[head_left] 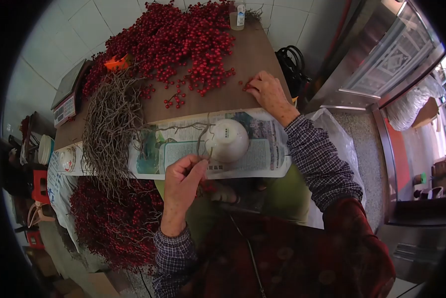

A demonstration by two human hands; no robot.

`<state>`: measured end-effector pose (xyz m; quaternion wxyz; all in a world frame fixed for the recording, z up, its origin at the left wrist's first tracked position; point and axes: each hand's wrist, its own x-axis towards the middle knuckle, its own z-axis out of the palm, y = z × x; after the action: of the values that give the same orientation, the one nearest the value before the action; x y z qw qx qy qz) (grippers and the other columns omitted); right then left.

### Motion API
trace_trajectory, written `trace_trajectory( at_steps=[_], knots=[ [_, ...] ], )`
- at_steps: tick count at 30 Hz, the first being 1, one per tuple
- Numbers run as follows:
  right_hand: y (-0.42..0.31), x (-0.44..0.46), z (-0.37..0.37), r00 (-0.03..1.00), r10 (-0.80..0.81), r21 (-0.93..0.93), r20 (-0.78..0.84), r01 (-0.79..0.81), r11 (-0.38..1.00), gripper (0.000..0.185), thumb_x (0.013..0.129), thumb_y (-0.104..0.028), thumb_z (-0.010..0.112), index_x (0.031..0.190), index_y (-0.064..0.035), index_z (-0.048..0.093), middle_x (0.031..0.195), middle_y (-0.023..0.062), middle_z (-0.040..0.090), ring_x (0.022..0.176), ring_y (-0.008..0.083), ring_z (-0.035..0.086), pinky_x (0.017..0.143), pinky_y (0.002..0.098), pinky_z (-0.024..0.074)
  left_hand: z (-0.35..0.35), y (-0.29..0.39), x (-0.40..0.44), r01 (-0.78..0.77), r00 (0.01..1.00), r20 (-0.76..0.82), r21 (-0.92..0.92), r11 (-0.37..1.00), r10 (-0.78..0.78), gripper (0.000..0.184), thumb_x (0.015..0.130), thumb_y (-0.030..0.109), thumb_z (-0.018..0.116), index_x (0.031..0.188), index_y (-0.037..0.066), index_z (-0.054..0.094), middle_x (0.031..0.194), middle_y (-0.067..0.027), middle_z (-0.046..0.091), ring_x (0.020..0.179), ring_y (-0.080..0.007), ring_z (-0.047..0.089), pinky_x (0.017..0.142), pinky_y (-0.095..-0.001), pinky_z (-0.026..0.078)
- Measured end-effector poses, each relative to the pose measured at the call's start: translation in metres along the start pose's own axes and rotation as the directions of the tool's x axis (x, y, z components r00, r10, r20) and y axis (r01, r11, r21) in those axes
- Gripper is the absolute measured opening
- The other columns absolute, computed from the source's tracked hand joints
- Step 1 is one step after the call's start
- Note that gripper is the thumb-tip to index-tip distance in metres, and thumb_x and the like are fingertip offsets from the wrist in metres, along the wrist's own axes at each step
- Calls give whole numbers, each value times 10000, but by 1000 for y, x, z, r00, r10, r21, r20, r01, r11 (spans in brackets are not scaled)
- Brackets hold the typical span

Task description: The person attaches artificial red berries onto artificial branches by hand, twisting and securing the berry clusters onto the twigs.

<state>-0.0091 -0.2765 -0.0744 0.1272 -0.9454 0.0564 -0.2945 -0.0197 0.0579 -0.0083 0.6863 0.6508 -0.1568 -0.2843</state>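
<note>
My left hand pinches the lower end of a thin brown twig in front of the newspaper. The twig rises along the left side of an upturned white bowl resting on the paper. Over the bare right part of the brown tabletop, my right hand has thumb and fingers closed around small red berries, partly hidden by the fingertips. A large heap of red berry sprigs lies at the back of the table, with a few loose sprigs near its front.
A bundle of bare twigs hangs over the table's front left edge, above more red berry branches. A digital scale stands at left, a small bottle at the back. Clear plastic hangs at right, beside a metal door.
</note>
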Motion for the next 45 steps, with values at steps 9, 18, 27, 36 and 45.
trace_trajectory(
  at_steps=[9,18,27,36,45],
  knots=[
    [-6,-30,-3,990,37,14,-135,-35,999,211,752,-227,757,882,-80,681,945,64,565,933,263,535,775,391,423,17,0,46,-1,999,46,296,955,-13,146,883,123,629,796,8,652,613,68,502,550,-3,417,499,-187,325],
    [-12,-21,5,975,109,59,-194,-100,993,207,771,-255,753,807,-74,660,959,67,579,926,268,540,801,438,394,22,9,59,-6,997,66,475,880,-29,130,858,116,644,809,-2,667,607,82,485,540,2,395,485,-188,298],
    [-7,-21,6,937,91,206,-339,-20,978,171,807,-79,694,725,-35,551,804,91,613,675,227,602,623,336,464,30,21,55,17,999,40,367,930,-34,119,848,122,668,898,22,711,623,88,523,537,10,407,484,-171,309],
    [-20,-34,-11,799,590,867,-119,-206,454,224,900,-164,662,1005,-6,543,776,42,591,629,89,531,549,261,457,28,19,59,-4,998,58,364,931,-19,138,844,163,698,856,25,700,636,65,552,541,-7,439,498,-177,354],
    [-9,-60,-29,864,302,775,403,-147,-614,141,968,-118,557,1071,-47,623,855,17,560,707,120,459,599,252,400,32,30,67,48,977,162,477,877,-141,134,843,150,664,818,20,681,646,54,550,552,-19,438,503,-205,351]
  ],
)
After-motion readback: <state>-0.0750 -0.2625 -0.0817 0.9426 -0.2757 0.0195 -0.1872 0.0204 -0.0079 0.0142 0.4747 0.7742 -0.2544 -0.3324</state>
